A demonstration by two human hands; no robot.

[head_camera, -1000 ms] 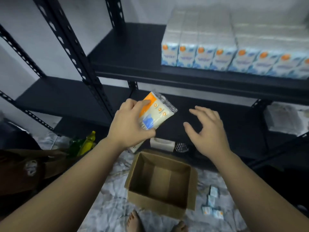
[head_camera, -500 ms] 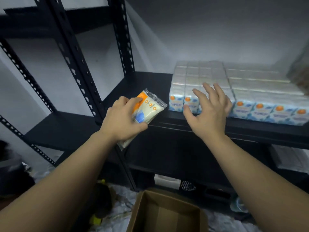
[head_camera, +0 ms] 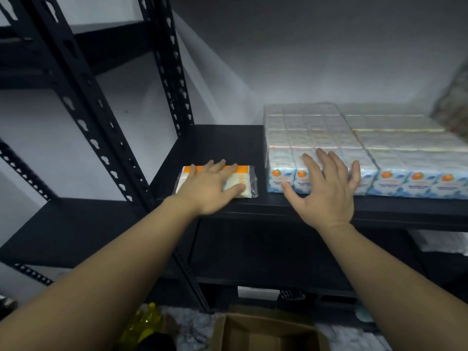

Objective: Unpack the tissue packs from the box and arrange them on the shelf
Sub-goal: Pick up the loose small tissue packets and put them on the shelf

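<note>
Head view: left hand [head_camera: 208, 189] flat on tissue pack [head_camera: 245, 181].

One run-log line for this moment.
left hand: flat on orange tissue pack, lying on shelf | right hand: spread against stacked blue tissue packs | cardboard box: below

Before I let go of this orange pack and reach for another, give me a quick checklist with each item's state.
1. Orange pack lying flat on the shelf: ok.
2. Left hand resting flat on it, not gripping: ok.
3. Pack flush against the blue stack: not ok, a gap shows.
4. Right hand free, fingers spread over the stack: ok.
5. Packs left in the cardboard box: cannot tell.
</note>
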